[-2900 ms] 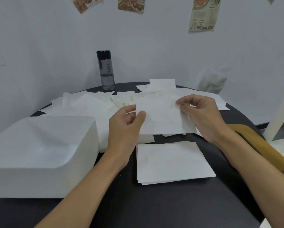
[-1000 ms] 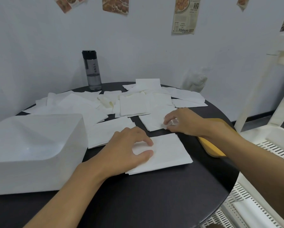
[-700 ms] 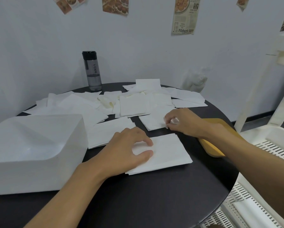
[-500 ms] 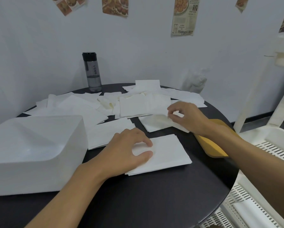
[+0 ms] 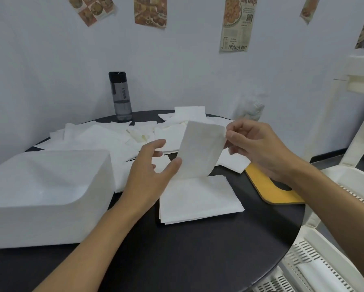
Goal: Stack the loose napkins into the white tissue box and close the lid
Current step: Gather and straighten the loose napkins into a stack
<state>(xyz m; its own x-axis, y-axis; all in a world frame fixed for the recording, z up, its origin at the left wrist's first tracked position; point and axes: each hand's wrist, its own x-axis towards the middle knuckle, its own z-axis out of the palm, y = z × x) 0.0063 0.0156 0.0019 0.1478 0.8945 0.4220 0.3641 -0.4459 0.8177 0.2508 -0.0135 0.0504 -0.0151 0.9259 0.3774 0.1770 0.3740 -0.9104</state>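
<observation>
Pale wall, pinned with food clippings (image 5: 236, 24), stands behind a round dark table (image 5: 198, 260). A white plastic rack (image 5: 335, 249) stands just beside the table's right edge.

The right hand (image 5: 259, 148) is raised above the middle of the table. It pinches the upper right corner of a single napkin (image 5: 200, 152) between thumb and forefinger, and its other fingers are curled behind. The napkin hangs tilted, with its lower edge just above the stack of napkins (image 5: 198, 199), which lies flat near the front of the table.

The left hand (image 5: 149, 175) is lifted beside the napkin with its fingers (image 5: 155, 144) spread wide and relaxed. Its thumb tip rests against the sheet's lower left edge, and the fingers do not close on the sheet.

The white tissue box (image 5: 44, 192) sits at the left edge of the table, well apart from the held sheet. Loose napkins (image 5: 105, 140) lie overlapping across the far half of the table, from behind the box to the right side. A dark-capped water bottle (image 5: 121, 98) stands upright at the far edge. A flat yellow board (image 5: 269, 190) lies at the right edge, partly under the right wrist and near the stack.
</observation>
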